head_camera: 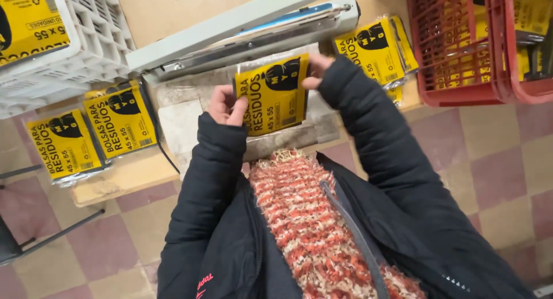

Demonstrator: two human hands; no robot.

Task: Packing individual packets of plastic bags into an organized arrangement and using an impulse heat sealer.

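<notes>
Yellow paper shows through the clear packet (275, 95) that both hands hold by its sides, just below the open bar of the grey sealing machine (242, 31). The left hand (226, 105) pinches the packet's left edge; the right hand (317, 68) grips the upper right corner, its fingers mostly hidden by the black sleeve (368, 126). The packet's top edge lies against the machine's worn base. Two more packets (92, 132) lie left on the wooden bench (124, 178), another (377, 48) to the right. A white crate (86, 40) and a red basket (455, 51) are cut off by the frame's edges.
</notes>
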